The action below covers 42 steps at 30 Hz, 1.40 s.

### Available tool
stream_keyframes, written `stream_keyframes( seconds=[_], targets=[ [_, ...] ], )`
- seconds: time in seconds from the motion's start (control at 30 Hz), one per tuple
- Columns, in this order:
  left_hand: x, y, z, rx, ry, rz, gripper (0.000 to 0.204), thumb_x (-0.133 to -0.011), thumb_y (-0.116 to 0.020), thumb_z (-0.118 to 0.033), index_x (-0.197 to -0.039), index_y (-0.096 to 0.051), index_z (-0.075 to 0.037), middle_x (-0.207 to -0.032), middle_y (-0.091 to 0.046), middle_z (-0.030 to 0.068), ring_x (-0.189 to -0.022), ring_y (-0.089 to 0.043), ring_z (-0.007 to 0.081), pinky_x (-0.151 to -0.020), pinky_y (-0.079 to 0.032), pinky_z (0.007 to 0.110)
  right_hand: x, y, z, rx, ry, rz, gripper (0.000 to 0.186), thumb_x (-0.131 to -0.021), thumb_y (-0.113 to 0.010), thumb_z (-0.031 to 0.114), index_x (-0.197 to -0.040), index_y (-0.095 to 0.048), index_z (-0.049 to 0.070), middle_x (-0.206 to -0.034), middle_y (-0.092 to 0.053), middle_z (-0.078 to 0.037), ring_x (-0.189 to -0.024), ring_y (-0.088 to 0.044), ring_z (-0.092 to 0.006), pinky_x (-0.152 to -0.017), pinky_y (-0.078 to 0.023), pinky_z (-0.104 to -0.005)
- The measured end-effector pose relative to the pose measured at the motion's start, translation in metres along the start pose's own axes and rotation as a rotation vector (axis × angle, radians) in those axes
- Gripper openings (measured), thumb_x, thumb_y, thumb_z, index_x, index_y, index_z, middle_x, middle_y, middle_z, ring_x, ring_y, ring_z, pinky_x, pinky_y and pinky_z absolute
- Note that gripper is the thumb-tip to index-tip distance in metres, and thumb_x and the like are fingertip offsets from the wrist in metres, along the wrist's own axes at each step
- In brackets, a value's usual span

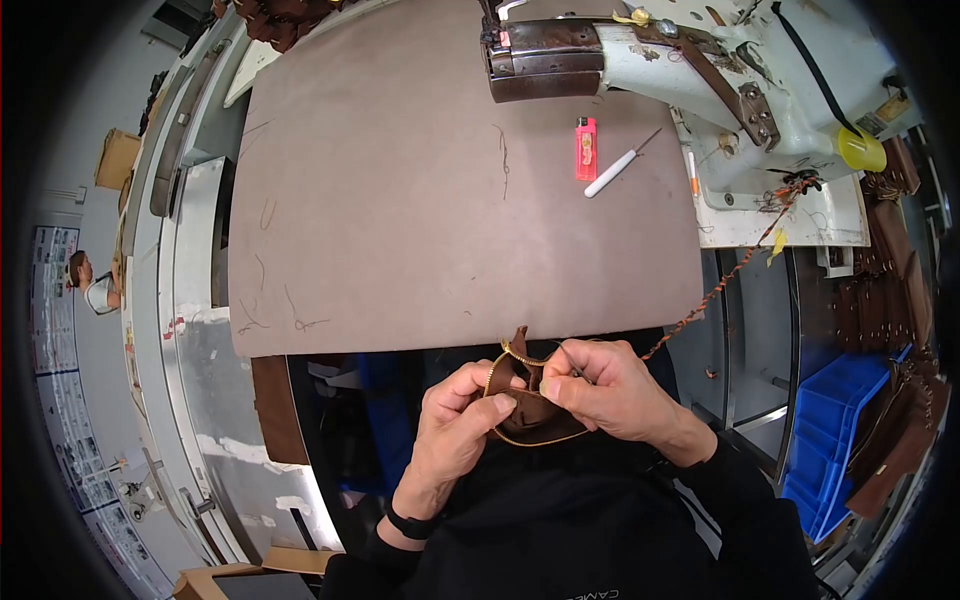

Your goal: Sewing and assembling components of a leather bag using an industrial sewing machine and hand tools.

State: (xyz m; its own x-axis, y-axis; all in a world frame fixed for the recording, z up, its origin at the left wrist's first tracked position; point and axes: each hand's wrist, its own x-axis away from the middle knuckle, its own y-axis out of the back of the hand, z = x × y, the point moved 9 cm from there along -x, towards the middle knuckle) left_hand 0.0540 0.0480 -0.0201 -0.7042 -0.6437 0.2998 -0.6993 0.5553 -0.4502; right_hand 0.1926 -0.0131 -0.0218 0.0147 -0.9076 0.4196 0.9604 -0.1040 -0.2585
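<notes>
A small brown leather piece with a gold-toothed zipper [533, 418] is between my hands, just off the table's near edge. My left hand [457, 420] is closed on its left side, thumb on the leather. My right hand [618, 392] is pinched at the right side, close to the zipper's upper end. Something thin and dark shows at the right fingers, too small to name. A brown tab of the piece stands up toward the table edge. Parts of the leather are hidden behind my fingers.
The grey-brown tabletop [400, 200] carries loose thread bits, a pink lighter [586, 150] and a white-handled awl [612, 175]. A sewing machine [640, 60] stands at the far right. A twisted orange-brown cord [715, 293] runs down from it. Blue crates [825, 450] are on the right.
</notes>
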Motion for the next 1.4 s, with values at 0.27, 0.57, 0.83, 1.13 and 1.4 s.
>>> stream_keyframes(
  seconds=[0.27, 0.57, 0.83, 1.13, 1.4],
  targets=[
    [0.000, -0.001, 0.000, 0.013, -0.006, 0.009, 0.016, -0.095, -0.061, 0.001, -0.110, -0.068, 0.001, -0.103, -0.064, 0.0014, -0.093, -0.058, 0.0076, -0.084, -0.047, 0.026, 0.000, -0.001, -0.003, -0.068, 0.041, -0.014, 0.021, -0.100, -0.063, 0.019, -0.085, -0.060, 0.004, -0.060, -0.051, 0.006, -0.050, -0.046, -0.0010, -0.043, -0.035, -0.0217],
    [0.000, -0.001, -0.002, -0.016, -0.027, 0.001, 0.016, -0.096, -0.062, 0.001, -0.111, -0.067, 0.000, -0.104, -0.065, 0.0010, -0.092, -0.058, 0.0067, -0.083, -0.047, 0.025, 0.002, -0.002, -0.007, -0.264, 0.012, -0.006, 0.018, -0.099, -0.062, 0.016, -0.086, -0.060, 0.004, -0.062, -0.051, 0.004, -0.048, -0.045, -0.0035, -0.044, -0.036, -0.0222],
    [-0.002, 0.001, 0.003, 0.053, 0.022, -0.046, 0.016, -0.095, -0.062, 0.001, -0.111, -0.066, 0.001, -0.102, -0.067, 0.0013, -0.090, -0.059, 0.0057, -0.083, -0.048, 0.025, 0.000, -0.008, -0.015, -0.578, -0.012, 0.004, 0.021, -0.099, -0.061, 0.019, -0.083, -0.057, 0.007, -0.059, -0.047, 0.004, -0.047, -0.042, -0.0051, -0.045, -0.035, -0.0230],
    [-0.001, 0.000, 0.002, 0.039, 0.030, -0.044, 0.017, -0.096, -0.062, 0.001, -0.112, -0.065, 0.000, -0.104, -0.067, 0.0015, -0.092, -0.060, 0.0057, -0.083, -0.049, 0.024, 0.000, -0.001, -0.015, -0.498, 0.005, -0.047, 0.021, -0.099, -0.063, 0.022, -0.085, -0.058, 0.007, -0.061, -0.049, 0.003, -0.047, -0.043, -0.0051, -0.045, -0.035, -0.0226],
    [0.010, 0.009, -0.065, -0.254, -0.173, -0.181, 0.017, -0.090, -0.066, 0.003, -0.107, -0.065, 0.000, -0.101, -0.068, 0.0023, -0.089, -0.061, 0.0071, -0.080, -0.051, 0.024, 0.002, -0.009, 0.010, -0.335, 0.010, -0.066, 0.020, -0.101, -0.063, 0.019, -0.091, -0.061, 0.003, -0.065, -0.055, 0.002, -0.049, -0.047, -0.0034, -0.046, -0.037, -0.0205]
  ],
)
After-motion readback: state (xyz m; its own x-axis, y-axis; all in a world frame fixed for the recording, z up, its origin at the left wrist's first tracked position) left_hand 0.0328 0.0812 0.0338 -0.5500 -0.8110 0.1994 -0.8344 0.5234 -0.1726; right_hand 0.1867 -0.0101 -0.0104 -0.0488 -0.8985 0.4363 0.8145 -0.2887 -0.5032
